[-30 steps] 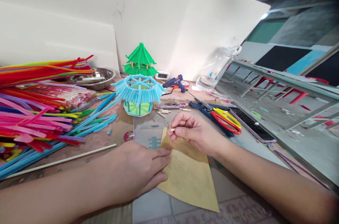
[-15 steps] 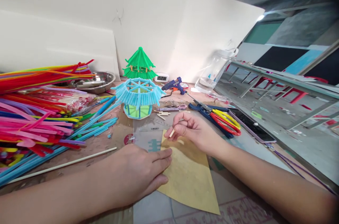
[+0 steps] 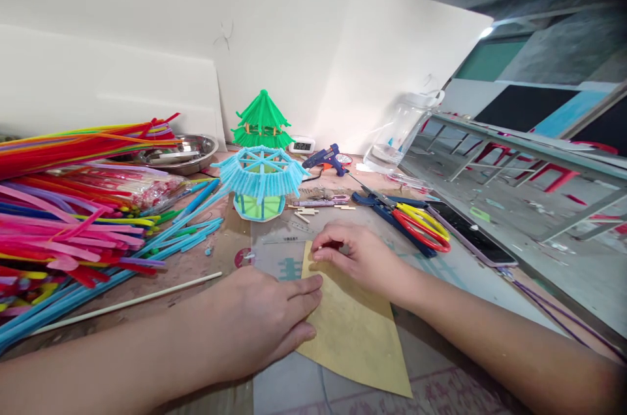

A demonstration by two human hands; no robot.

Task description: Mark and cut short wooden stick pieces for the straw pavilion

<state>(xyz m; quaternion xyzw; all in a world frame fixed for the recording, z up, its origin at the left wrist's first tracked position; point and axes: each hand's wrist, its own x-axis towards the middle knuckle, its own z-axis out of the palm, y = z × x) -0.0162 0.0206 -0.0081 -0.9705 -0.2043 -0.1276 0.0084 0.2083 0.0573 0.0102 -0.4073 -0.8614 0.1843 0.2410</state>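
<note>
A tan sheet (image 3: 360, 343) that looks like sandpaper lies on the work surface in front of me. My left hand (image 3: 264, 314) rests on its left edge with the fingers stretched out flat. Over the sheet's far end, my right hand (image 3: 355, 255) pinches a short wooden stick (image 3: 320, 248); only its pale tip shows between the fingers. Beyond the hands stands a small pavilion model with a light-blue pipe-cleaner roof (image 3: 262, 166). A green tiered roof (image 3: 263, 117) is just behind it. Several cut stick pieces (image 3: 307, 211) lie before the right hand.
Pipe cleaners (image 3: 63, 225) are heaped at left near a metal bowl (image 3: 189, 153) and a long stick (image 3: 132, 302). Scissors (image 3: 421, 222), a phone (image 3: 470, 232), a blue glue gun (image 3: 327, 158), a small clock (image 3: 302, 144) and a clear water jug (image 3: 401, 131) stand or lie around the right and back.
My right hand has lowered onto the sheet and turned, so less of the short stick shows. The left hand keeps its place on the sheet. The view has shifted slightly.
</note>
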